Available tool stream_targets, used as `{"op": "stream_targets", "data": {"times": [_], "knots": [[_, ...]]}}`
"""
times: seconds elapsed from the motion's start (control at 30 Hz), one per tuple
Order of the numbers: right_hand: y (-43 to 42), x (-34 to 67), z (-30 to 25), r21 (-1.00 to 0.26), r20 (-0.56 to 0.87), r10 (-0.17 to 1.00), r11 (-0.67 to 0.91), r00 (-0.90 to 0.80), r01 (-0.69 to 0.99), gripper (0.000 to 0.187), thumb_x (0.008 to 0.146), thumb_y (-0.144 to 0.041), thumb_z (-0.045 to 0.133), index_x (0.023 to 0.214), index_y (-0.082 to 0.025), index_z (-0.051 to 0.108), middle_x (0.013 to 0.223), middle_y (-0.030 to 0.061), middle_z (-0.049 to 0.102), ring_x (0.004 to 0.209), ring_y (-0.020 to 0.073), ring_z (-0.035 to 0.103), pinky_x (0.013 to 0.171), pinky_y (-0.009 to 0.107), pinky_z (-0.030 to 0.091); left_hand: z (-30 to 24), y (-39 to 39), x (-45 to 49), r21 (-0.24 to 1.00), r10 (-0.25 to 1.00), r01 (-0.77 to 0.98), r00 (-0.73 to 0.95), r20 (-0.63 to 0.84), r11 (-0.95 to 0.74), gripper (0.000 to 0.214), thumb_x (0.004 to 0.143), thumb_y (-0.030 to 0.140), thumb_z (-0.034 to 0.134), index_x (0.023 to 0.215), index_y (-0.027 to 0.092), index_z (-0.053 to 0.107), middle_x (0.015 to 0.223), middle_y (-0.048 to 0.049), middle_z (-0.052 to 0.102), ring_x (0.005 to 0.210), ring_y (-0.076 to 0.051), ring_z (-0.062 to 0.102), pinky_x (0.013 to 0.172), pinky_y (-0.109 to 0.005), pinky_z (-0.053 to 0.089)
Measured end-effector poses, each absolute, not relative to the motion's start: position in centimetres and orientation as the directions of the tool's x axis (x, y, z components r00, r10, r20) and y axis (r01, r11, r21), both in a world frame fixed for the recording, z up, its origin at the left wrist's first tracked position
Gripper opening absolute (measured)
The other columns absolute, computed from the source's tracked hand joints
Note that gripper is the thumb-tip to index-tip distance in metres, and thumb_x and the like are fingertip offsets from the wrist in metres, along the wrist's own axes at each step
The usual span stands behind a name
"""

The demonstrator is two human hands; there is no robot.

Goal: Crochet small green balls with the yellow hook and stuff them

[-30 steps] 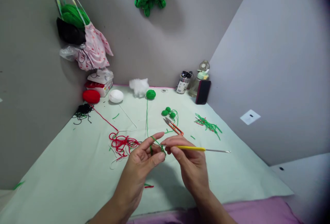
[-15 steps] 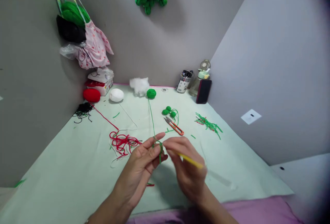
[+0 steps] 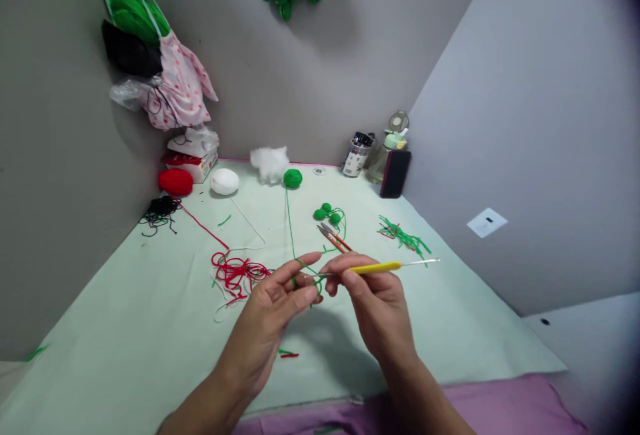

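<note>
My left hand (image 3: pixel 273 308) is closed on green yarn (image 3: pixel 320 283), with a strand wound about its fingers and the index finger raised. From there the strand runs back to a small green yarn ball (image 3: pixel 293 178). A crochet hook (image 3: pixel 376 267) with a yellow grip lies nearly level in my right hand (image 3: pixel 377 308), thumb and fingers pinching it. Its left tip meets the yarn between my hands; the other metal end points right. Whether the tip is through a loop is too small to tell. Orange thread snips (image 3: pixel 336 237) lie just behind my right hand, partly covered by it.
Small green crocheted balls (image 3: pixel 321 214) lie behind the snips. Tangled red yarn (image 3: pixel 240 275) is left of my hands, with red (image 3: pixel 175 182) and white (image 3: pixel 225 181) yarn balls farther back. Green scraps (image 3: pixel 403 235) lie right, near a standing phone (image 3: pixel 395 174).
My right hand has turned the crochet hook from slanting down to nearly level, its far end now pointing right. The left index finger remains raised with the yarn over it.
</note>
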State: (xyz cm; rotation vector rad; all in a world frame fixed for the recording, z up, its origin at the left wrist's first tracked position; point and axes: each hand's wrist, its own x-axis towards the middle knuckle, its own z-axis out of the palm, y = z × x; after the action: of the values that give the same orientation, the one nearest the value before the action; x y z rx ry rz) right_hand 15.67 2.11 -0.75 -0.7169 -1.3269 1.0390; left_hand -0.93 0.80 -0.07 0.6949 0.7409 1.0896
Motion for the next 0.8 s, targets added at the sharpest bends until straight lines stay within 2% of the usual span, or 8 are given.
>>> {"op": "stream_targets", "data": {"times": [0.1, 0.2, 0.37, 0.43, 0.53, 0.63, 0.7, 0.8], "knots": [[1.9, 16.0, -0.4, -0.896, 0.413, 0.905, 0.385, -0.101, -0.221, 0.018, 0.103, -0.030, 0.060, 0.100, -0.022, 0.076, 0.086, 0.0040, 0.072, 0.069, 0.0149, 0.067, 0.067, 0.030, 0.060, 0.2, 0.8, -1.2, 0.774, 0.936, -0.541, 0.294, -0.193, 0.329, 0.037, 0.081, 0.034, 0.085, 0.116, 0.026, 0.081, 0.093, -0.0017, 0.066, 0.090, -0.017, 0.060, 0.094, -0.035, 0.045], [1.3, 16.1, 0.0, -0.850, 0.524, 0.844, 0.527, -0.114, 0.001, 0.020, 0.105, -0.021, 0.053, 0.104, -0.022, 0.073, 0.089, 0.0047, 0.073, 0.075, 0.0163, 0.070, 0.070, 0.032, 0.061, 0.3, 0.7, -1.1, 0.807, 0.955, -0.520, 0.234, -0.181, 0.280, 0.035, 0.081, 0.034, 0.085, 0.116, 0.027, 0.082, 0.086, 0.0005, 0.063, 0.087, -0.016, 0.057, 0.092, -0.032, 0.043], [0.5, 15.6, -0.6, -0.358, 0.789, 0.525, 0.815, -0.319, 0.455, 0.034, 0.098, -0.007, 0.057, 0.125, -0.023, 0.071, 0.105, 0.0103, 0.077, 0.094, 0.0215, 0.074, 0.077, 0.033, 0.062, 0.0, 0.4, -0.8, 0.768, 0.959, -0.577, 0.208, -0.193, 0.279, 0.050, 0.076, 0.033, 0.091, 0.124, 0.027, 0.078, 0.079, 0.0029, 0.062, 0.079, -0.011, 0.054, 0.083, -0.025, 0.045], [0.3, 15.5, -1.0, -0.303, 0.806, 0.500, 0.808, -0.317, 0.505, 0.037, 0.098, -0.007, 0.059, 0.128, -0.025, 0.072, 0.109, 0.0113, 0.075, 0.097, 0.0223, 0.073, 0.077, 0.033, 0.063, -0.1, 0.5, -0.7, 0.660, 0.918, -0.640, 0.315, -0.241, 0.393, 0.053, 0.071, 0.034, 0.094, 0.121, 0.023, 0.079, 0.083, 0.0010, 0.066, 0.079, -0.011, 0.057, 0.082, -0.025, 0.048], [0.4, 15.5, -1.0, -0.548, 0.765, 0.630, 0.747, -0.137, 0.376, 0.030, 0.100, -0.010, 0.057, 0.119, -0.026, 0.075, 0.101, 0.0085, 0.074, 0.092, 0.0206, 0.071, 0.077, 0.034, 0.061, -0.3, 0.7, -0.8, 0.558, 0.876, -0.676, 0.396, -0.274, 0.480, 0.044, 0.072, 0.029, 0.094, 0.113, 0.018, 0.082, 0.078, 0.0017, 0.064, 0.073, -0.009, 0.057, 0.089, -0.029, 0.053], [1.1, 15.6, -0.9, -0.797, 0.604, 0.797, 0.604, 0.013, 0.031, 0.019, 0.103, -0.020, 0.058, 0.103, -0.024, 0.076, 0.087, 0.0049, 0.070, 0.072, 0.0170, 0.065, 0.066, 0.032, 0.058, -0.2, 0.9, -0.7, 0.621, 0.917, -0.675, 0.313, -0.247, 0.398, 0.036, 0.076, 0.025, 0.091, 0.111, 0.020, 0.082, 0.078, 0.0024, 0.064, 0.075, -0.010, 0.060, 0.097, -0.034, 0.053], [1.5, 15.5, -0.8, -0.851, 0.518, 0.855, 0.515, -0.006, -0.098, 0.018, 0.102, -0.028, 0.061, 0.097, -0.023, 0.078, 0.088, 0.0055, 0.071, 0.072, 0.0171, 0.065, 0.062, 0.031, 0.057, 0.0, 0.8, -0.6, 0.689, 0.938, -0.638, 0.276, -0.210, 0.342, 0.037, 0.076, 0.027, 0.090, 0.113, 0.023, 0.081, 0.088, -0.0008, 0.072, 0.089, -0.016, 0.066, 0.101, -0.037, 0.051], [1.1, 15.4, -0.2, -0.854, 0.518, 0.852, 0.511, -0.076, -0.095, 0.016, 0.100, -0.031, 0.066, 0.097, -0.025, 0.081, 0.092, 0.0067, 0.075, 0.088, 0.0213, 0.069, 0.072, 0.034, 0.059, 0.9, -0.1, -0.5, 0.828, 0.962, -0.504, 0.231, -0.146, 0.246, 0.039, 0.078, 0.030, 0.087, 0.117, 0.030, 0.080, 0.100, -0.0044, 0.078, 0.102, -0.025, 0.068, 0.103, -0.042, 0.049]]}}
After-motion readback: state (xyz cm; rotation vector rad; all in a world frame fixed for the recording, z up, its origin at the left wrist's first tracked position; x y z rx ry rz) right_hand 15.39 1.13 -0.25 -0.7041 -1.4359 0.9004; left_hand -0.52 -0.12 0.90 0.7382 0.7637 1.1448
